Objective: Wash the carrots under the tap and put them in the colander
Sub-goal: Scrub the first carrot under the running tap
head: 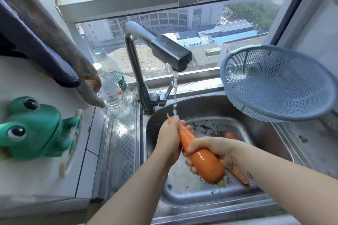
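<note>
Bright daylight is being let in through the window (182, 29); glare is being thrown off the draining board (120, 142); edges are being bent.

A carrot (200, 157) slants over the sink (270, 133). Its thin end is in the fingers (187, 128) of the left hand (169, 139), and its thick end is in those of the right hand (214, 151). The tap (170, 55) hangs above and behind the left fingers, and its stream lands on them. In the sink, a second carrot (232, 135) lies behind the right fingers and a third carrot (240, 173) lies under that hand. The colander (274, 82) sits on the counter (301, 142), behind and right of both hands. Two bottles (113, 93) stand behind and left of the left fingers.
</note>
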A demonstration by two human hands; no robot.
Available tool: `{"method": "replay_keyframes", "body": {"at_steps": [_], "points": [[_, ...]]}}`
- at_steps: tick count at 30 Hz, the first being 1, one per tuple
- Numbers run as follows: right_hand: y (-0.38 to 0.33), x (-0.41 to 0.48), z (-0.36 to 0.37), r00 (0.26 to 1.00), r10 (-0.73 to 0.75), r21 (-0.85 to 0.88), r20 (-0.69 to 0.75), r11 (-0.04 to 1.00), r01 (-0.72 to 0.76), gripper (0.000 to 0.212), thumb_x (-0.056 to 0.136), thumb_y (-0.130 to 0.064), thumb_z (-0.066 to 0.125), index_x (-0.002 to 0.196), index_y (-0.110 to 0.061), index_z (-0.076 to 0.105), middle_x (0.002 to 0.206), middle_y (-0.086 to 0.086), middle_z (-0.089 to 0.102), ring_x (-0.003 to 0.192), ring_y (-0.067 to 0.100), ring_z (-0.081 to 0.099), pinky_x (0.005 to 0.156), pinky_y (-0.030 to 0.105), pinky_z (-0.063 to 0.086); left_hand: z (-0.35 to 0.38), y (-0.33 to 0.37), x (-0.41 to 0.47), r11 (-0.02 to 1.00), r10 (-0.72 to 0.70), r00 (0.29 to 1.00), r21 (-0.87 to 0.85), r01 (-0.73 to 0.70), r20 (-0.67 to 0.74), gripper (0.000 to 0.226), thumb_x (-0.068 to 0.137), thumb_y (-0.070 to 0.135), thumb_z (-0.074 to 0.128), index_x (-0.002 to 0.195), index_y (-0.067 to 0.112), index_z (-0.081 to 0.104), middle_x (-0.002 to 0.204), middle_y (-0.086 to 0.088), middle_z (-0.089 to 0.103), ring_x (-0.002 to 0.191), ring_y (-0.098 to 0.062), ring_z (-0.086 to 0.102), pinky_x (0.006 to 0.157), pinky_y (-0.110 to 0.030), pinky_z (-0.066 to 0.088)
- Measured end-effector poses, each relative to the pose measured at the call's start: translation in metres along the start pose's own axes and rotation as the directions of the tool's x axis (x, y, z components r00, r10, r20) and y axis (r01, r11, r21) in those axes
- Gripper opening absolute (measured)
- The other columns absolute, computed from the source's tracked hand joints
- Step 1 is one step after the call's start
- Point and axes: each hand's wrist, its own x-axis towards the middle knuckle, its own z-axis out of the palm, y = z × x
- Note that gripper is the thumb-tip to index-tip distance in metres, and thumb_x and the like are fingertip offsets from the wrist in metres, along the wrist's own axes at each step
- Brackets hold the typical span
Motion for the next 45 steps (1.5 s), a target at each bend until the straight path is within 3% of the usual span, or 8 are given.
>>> {"method": "replay_keyframes", "body": {"at_steps": [5,13,20,28,33,35,40,45], "points": [[-0.004,0.011,0.026,0.839,-0.321,-0.671,-0.44,0.738,-0.07,0.036,0.069,-0.019,0.075,0.097,-0.003,0.06,0.094,0.017,0.069,0.085,0.03,0.07,0.082,0.046,0.057,0.008,0.013,0.004,0.996,-0.051,0.987,-0.084,0.038,-0.154,0.034,0.103,0.037,0.035,0.087,0.012,0.053,0.069,-0.006,0.055,0.058,-0.018,0.055,0.057,-0.031,0.048],[0.0,0.002,0.017,0.904,-0.221,-0.432,-0.366,0.901,0.045,0.018,0.077,0.001,0.064,0.087,-0.005,0.051,0.078,0.012,0.059,0.061,0.022,0.063,0.064,0.033,0.055,-0.015,0.001,-0.001,1.0,0.007,0.974,0.026,-0.013,0.226,0.042,0.099,0.003,0.044,0.136,0.021,0.033,0.121,-0.005,0.05,0.105,-0.018,0.058,0.081,-0.033,0.051],[0.003,0.014,0.025,0.868,-0.295,-0.493,-0.399,0.867,0.069,0.014,0.071,-0.003,0.066,0.073,-0.008,0.053,0.071,0.009,0.062,0.061,0.023,0.065,0.071,0.04,0.058,-0.003,-0.004,0.007,0.949,0.184,0.979,0.276,-0.155,-0.084,0.024,0.103,0.03,0.038,0.095,0.012,0.052,0.081,-0.007,0.057,0.066,-0.014,0.059,0.057,-0.025,0.05],[-0.011,-0.003,0.017,0.975,-0.068,-0.173,-0.21,0.984,0.032,0.018,0.079,0.0,0.06,0.093,-0.006,0.05,0.073,0.009,0.061,0.059,0.018,0.063,0.057,0.028,0.054,-0.01,0.001,0.011,0.872,-0.209,0.969,-0.424,0.247,0.133,0.023,0.095,0.032,0.055,0.095,0.009,0.062,0.076,-0.004,0.064,0.072,-0.015,0.062,0.07,-0.032,0.053],[-0.009,0.011,0.02,0.934,-0.103,-0.357,-0.342,0.934,-0.027,0.017,0.079,-0.003,0.063,0.092,-0.004,0.052,0.077,0.01,0.063,0.062,0.021,0.066,0.065,0.032,0.058,-0.01,-0.013,0.019,0.995,-0.077,0.996,-0.06,0.075,-0.042,0.012,0.097,0.017,0.051,0.089,0.007,0.051,0.073,-0.007,0.056,0.064,-0.017,0.057,0.055,-0.03,0.053],[-0.007,0.02,0.021,0.869,-0.206,-0.52,-0.449,0.852,-0.067,0.018,0.072,-0.011,0.068,0.085,-0.008,0.055,0.077,0.008,0.064,0.067,0.023,0.068,0.068,0.035,0.059,-0.005,-0.012,0.024,0.994,0.016,0.991,0.105,-0.003,-0.132,0.012,0.098,0.016,0.049,0.094,0.005,0.051,0.075,-0.009,0.057,0.064,-0.018,0.059,0.059,-0.033,0.054],[-0.003,0.022,0.028,0.713,-0.52,-0.88,-0.472,0.233,-0.413,0.029,0.075,-0.024,0.065,0.094,-0.016,0.044,0.086,0.002,0.055,0.076,0.024,0.056,0.061,0.029,0.041,-0.004,-0.017,0.041,0.919,0.076,0.928,0.386,0.077,-0.366,0.014,0.092,0.013,0.048,0.087,0.003,0.056,0.071,-0.008,0.057,0.071,-0.026,0.056,0.069,-0.033,0.045],[0.008,0.026,0.026,0.739,-0.506,-0.873,-0.445,0.062,-0.483,0.03,0.08,-0.022,0.061,0.104,-0.013,0.047,0.101,0.005,0.062,0.09,0.025,0.062,0.064,0.03,0.041,-0.01,-0.024,0.047,0.95,-0.307,0.877,-0.177,0.258,-0.37,0.036,0.102,0.016,0.036,0.068,0.01,0.042,0.063,-0.006,0.047,0.054,-0.019,0.045,0.053,-0.028,0.04]]}}
